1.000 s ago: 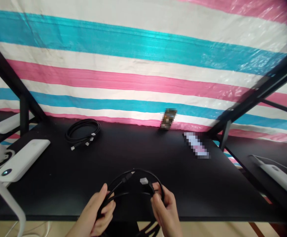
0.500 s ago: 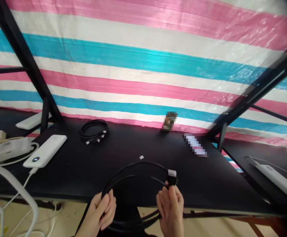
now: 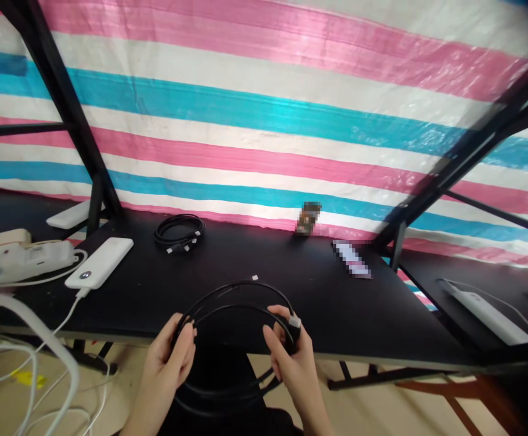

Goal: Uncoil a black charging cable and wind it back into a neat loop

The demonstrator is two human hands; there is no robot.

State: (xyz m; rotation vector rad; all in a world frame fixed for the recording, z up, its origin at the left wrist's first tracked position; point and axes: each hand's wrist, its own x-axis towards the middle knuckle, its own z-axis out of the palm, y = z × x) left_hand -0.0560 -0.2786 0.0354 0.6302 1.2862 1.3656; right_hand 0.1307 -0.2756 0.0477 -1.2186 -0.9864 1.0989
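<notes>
A loosely coiled black cable (image 3: 237, 307) hangs between my two hands, over the near edge of the black table (image 3: 227, 260). My left hand (image 3: 175, 351) is closed round the left side of the loops. At the right side, my right hand (image 3: 291, 348) holds the loops, its thumb and index finger somewhat apart. A black connector with a whitish end (image 3: 295, 323) sits in that hand by the fingers. Farther back on the table lies a second coiled black cable (image 3: 180, 231) with several small white ends. A small white piece (image 3: 255, 277) rests just beyond the held loops.
White power bank (image 3: 100, 261) with a plugged-in cable lies at left, near a power strip (image 3: 23, 261) and white cords (image 3: 41, 333). Blurred-out phone-like objects (image 3: 352, 259) are at back right. Black metal frame bars (image 3: 59, 109) slant up both sides; another white device (image 3: 488, 312) lies far right.
My right hand has shifted its hold: the connector stood upright above the fist and now lies lower, against the fingers. Both hands and the cable sit slightly further left. The view has shifted a little.
</notes>
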